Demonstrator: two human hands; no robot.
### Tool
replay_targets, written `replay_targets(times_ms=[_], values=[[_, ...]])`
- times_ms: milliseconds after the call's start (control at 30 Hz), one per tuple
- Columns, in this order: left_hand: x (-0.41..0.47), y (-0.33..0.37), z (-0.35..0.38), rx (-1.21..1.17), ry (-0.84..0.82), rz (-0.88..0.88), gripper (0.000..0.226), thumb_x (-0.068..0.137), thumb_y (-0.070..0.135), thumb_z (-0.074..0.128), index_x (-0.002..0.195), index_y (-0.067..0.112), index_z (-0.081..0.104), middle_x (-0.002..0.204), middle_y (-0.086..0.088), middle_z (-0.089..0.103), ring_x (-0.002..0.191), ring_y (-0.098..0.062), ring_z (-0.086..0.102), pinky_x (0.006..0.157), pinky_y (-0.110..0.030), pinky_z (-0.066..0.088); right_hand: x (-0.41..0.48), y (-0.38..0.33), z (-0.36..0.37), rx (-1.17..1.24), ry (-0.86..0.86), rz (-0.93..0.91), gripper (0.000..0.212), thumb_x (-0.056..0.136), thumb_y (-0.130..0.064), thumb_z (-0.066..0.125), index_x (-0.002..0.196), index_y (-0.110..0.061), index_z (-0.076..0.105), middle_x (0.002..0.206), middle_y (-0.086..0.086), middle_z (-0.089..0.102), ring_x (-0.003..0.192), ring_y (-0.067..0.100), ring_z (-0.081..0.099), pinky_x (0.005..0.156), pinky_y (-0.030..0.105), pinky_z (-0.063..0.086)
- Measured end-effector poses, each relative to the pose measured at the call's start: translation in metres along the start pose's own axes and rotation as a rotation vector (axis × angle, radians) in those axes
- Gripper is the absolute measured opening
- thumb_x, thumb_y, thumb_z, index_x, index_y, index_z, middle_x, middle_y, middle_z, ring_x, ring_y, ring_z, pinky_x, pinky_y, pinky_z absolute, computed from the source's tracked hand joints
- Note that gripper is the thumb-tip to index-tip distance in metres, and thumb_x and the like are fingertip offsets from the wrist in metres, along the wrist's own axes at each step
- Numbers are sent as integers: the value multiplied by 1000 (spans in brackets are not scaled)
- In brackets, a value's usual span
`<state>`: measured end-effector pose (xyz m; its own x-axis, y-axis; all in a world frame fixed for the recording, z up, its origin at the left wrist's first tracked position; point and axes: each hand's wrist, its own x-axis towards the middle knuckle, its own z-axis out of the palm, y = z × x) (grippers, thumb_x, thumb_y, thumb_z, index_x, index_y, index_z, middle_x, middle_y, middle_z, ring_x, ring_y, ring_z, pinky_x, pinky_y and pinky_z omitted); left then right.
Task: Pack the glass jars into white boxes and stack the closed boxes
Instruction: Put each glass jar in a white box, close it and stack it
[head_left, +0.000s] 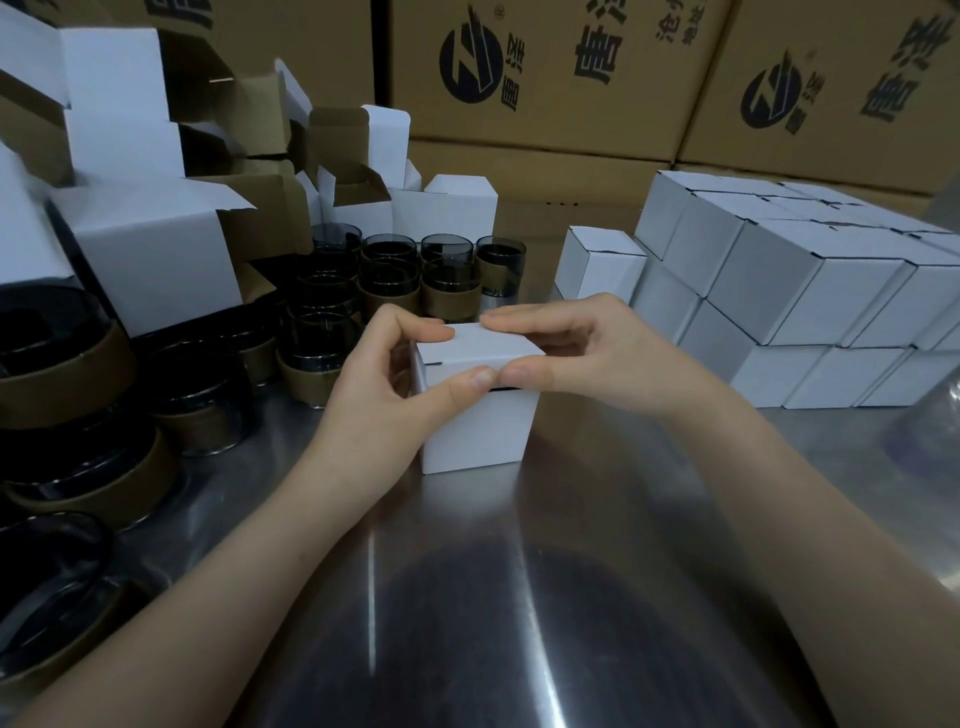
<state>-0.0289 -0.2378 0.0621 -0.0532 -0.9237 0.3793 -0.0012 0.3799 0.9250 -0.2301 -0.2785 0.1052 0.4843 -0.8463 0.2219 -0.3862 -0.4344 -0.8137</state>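
Note:
A small white box (480, 431) stands upright on the steel table (519, 571) in the middle of the view. My left hand (384, 384) pinches its top from the left, forefinger on the lid, thumb at the front edge. My right hand (582, 353) pinches the same lid from the right, and the two thumbs meet at the front flap. The lid lies nearly flat, with a dark slit under its front edge. Several dark glass jars (447, 275) with brown paper bands stand behind the box and along the left.
A stack of closed white boxes (810, 291) fills the right side, with one more closed box (597, 270) beside it. Open white boxes (156, 249) with raised flaps pile up at the back left. Large brown cartons (561, 78) form a wall behind.

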Motion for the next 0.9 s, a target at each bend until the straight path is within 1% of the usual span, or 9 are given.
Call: replay_targets(times_ms=[100, 267, 467, 533, 600, 667, 733, 800, 900], values=[[0, 0, 0, -16, -6, -2, 38, 67, 33, 75, 97, 20, 53, 107, 7, 63, 99, -7, 64, 69, -19, 54, 0, 2, -1, 9, -16, -10, 41, 71, -31, 84, 108, -40, 69, 111, -29, 68, 109, 0, 64, 89, 13, 49], [-1, 0, 0, -31, -11, -21, 39, 68, 33, 75, 98, 22, 53, 109, 3, 62, 99, -8, 63, 67, -20, 54, 1, -1, 0, -26, -29, -11, 49, 61, -47, 84, 106, -44, 68, 113, -30, 67, 109, 0, 65, 89, 16, 51], [-2, 0, -2, -72, -26, -43, 44, 69, 44, 75, 100, 20, 56, 110, 6, 63, 99, -8, 63, 70, -19, 51, 1, -2, -2, -56, -71, 30, 55, 61, -51, 80, 113, -41, 66, 125, -15, 65, 114, 7, 63, 98, 34, 53], [-2, 0, -2, -113, -23, -74, 38, 69, 51, 68, 94, 24, 58, 103, 13, 65, 98, -7, 62, 73, -23, 51, 0, -4, -4, -63, -89, 43, 58, 64, -50, 85, 117, -37, 65, 127, -16, 63, 116, 6, 61, 99, 35, 52], [-1, -1, -1, -138, -16, -95, 28, 73, 46, 69, 89, 26, 58, 100, 16, 65, 97, -7, 62, 76, -26, 51, -2, -4, -4, -65, -99, 45, 60, 65, -51, 82, 120, -35, 65, 128, -19, 62, 117, 3, 60, 100, 31, 51], [0, -2, 0, -153, -11, -99, 21, 77, 38, 67, 90, 24, 58, 98, 17, 66, 96, -8, 63, 75, -26, 50, -2, -5, -4, -61, -92, 52, 53, 68, -52, 79, 117, -39, 65, 126, -22, 62, 115, -1, 59, 98, 23, 50], [0, -2, 0, -173, -12, -103, 24, 74, 38, 70, 90, 25, 58, 98, 16, 66, 96, -9, 63, 74, -26, 51, -2, -5, -3, -67, -65, 63, 38, 76, -49, 70, 112, -42, 65, 123, -22, 63, 114, -5, 58, 96, 15, 47], [0, -3, -1, -186, -17, -106, 30, 68, 43, 72, 89, 26, 59, 101, 13, 66, 99, -12, 64, 76, -28, 52, -2, -5, -3, -77, -45, 77, 31, 81, -46, 66, 111, -42, 65, 122, -20, 64, 114, -5, 58, 98, 18, 46], [0, -5, -1, -183, -19, -103, 26, 72, 33, 72, 91, 23, 58, 108, 9, 65, 101, -13, 63, 78, -29, 52, -1, -5, -2, -48, -69, 106, 34, 81, -43, 69, 114, -37, 64, 123, -20, 64, 114, -1, 60, 101, 25, 47]])
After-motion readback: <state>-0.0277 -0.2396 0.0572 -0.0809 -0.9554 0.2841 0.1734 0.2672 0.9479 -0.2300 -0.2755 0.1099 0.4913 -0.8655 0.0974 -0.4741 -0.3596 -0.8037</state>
